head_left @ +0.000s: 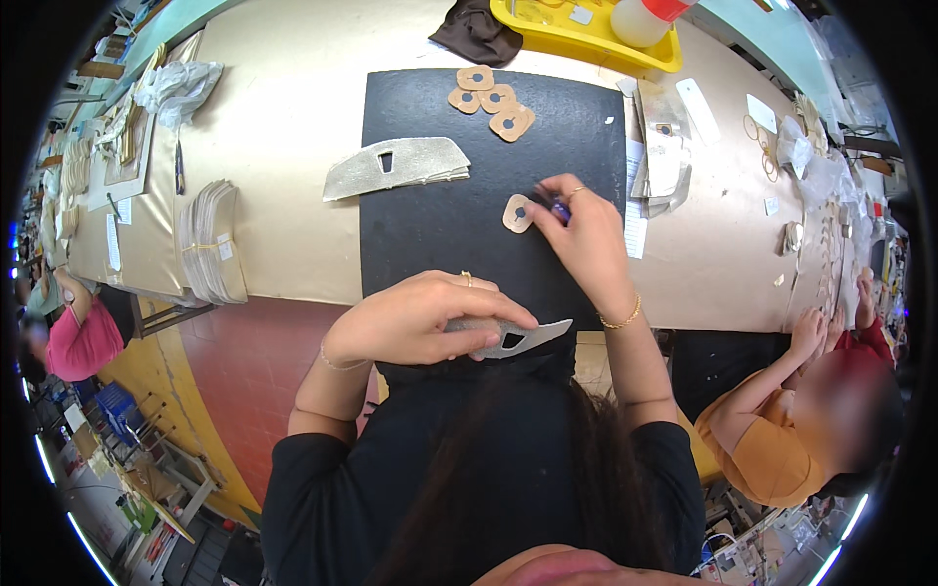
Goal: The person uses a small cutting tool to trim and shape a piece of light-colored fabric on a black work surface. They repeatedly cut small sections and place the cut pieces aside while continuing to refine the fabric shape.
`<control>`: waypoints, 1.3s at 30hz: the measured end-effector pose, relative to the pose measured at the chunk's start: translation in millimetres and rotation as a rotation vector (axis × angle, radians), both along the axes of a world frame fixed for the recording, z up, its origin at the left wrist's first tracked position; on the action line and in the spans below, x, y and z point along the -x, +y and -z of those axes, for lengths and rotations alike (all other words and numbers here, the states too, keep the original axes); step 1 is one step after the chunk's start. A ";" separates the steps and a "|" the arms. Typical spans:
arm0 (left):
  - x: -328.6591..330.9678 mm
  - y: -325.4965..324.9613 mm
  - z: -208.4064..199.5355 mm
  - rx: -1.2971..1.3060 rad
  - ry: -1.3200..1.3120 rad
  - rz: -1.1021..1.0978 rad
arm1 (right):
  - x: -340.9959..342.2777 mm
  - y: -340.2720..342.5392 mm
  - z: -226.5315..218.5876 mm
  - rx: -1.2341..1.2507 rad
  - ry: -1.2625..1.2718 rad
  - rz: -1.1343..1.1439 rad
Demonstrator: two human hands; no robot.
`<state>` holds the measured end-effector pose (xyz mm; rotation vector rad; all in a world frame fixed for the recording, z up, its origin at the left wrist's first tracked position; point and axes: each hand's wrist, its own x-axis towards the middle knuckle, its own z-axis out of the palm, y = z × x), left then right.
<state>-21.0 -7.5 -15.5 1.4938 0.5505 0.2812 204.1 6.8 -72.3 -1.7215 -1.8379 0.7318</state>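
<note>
Holding a grey windowed panel near the body: left hand, fingers over it. Right hand is curled around some purple tool, thumb at a tan holed patch on the black mat. More tan patches lie farther out, grey panel stack leftward.

At the far side of the work table I see a yellow tray holding a white bottle with red on it, a dark brown cloth at the tray's left end. Crumpled clear plastic lies off to the left, above a slim dark tool. Beyond the red floor is someone in pink; at the right, another person, in orange
</note>
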 end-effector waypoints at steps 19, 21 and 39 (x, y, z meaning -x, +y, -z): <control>-3.7 4.2 7.7 0.025 0.008 -0.030 | -20.8 -4.9 0.6 0.479 0.493 0.102; -3.1 3.3 9.4 0.030 0.004 -0.038 | -20.1 -3.5 -0.6 0.482 0.472 0.087; -12.2 25.8 35.3 0.192 0.273 -0.488 | -34.3 -28.5 -2.5 0.517 0.689 0.072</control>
